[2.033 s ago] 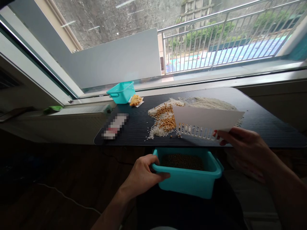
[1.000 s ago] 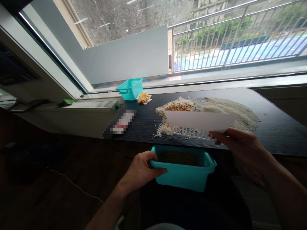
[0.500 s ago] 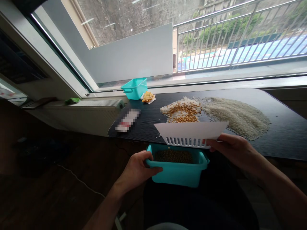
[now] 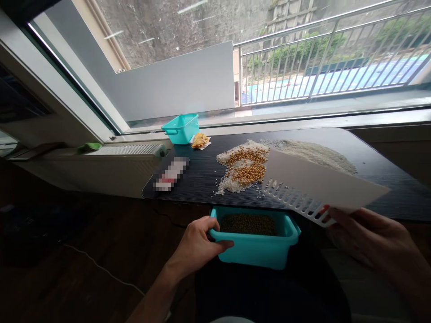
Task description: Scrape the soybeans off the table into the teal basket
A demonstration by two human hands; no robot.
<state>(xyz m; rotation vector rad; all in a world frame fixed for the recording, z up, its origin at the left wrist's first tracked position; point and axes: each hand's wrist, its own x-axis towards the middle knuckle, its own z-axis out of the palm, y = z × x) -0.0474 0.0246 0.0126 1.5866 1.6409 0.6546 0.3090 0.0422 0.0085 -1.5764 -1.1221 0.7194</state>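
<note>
As white sheet (image 4: 323, 179) slants | long axis: down rightward | slots (image 4: 296, 204): below

You have two hands in frame: left hand (image 4: 198, 242), right hand (image 4: 377, 232). Teal bins: two, near bin (image 4: 256, 253) plus far bin (image 4: 184, 132). Slotted white panel (image 4: 319, 181): one. Piles: two, your bean-and-rice mix (image 4: 249, 173) and pale rice (image 4: 316, 150); single grains too small to count. Rest you see once each: dark table (image 4: 202, 175), yellow lump (image 4: 201, 140), pixelated flat item (image 4: 171, 175), radiator (image 4: 124, 172), green cloth (image 4: 89, 147), white cable (image 4: 101, 265), metal railing (image 4: 325, 57).
</note>
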